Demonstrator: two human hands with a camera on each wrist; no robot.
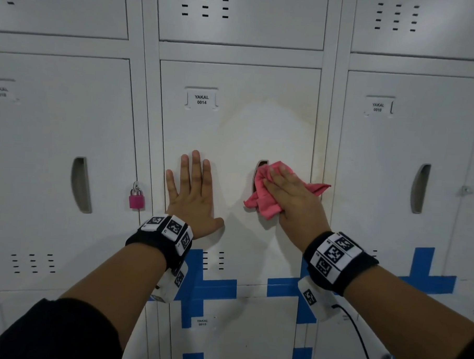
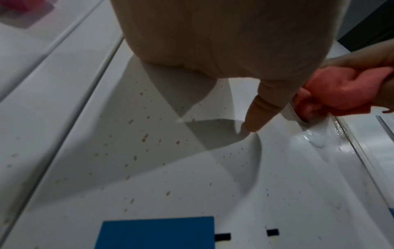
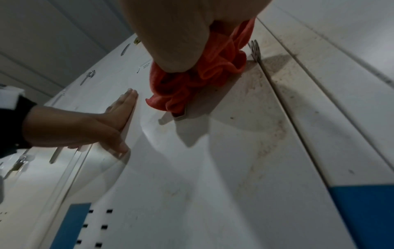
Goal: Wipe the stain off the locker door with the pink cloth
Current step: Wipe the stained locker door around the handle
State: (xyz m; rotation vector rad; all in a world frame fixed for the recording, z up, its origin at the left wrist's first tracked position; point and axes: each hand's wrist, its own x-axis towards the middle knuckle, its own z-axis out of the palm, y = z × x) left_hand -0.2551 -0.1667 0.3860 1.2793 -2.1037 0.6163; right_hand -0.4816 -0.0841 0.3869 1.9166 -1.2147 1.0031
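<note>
On the locker door (image 1: 238, 130) marked 0014, your left hand (image 1: 193, 191) lies flat with fingers spread wide. Your right hand (image 1: 292, 195) presses the pink cloth (image 1: 264, 205) over the handle slot (image 1: 261, 165), beside the yellowish stain (image 1: 316, 166).

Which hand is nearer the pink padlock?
Left. The left hand lies flat on the door just right of the padlock; the right hand presses the cloth farther right.

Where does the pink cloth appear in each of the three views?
Head: pink cloth right of centre, under the right hand.
Left wrist: far right edge.
Right wrist: top centre.
Shared landmark: the door's recessed handle, which the cloth partly covers.
</note>
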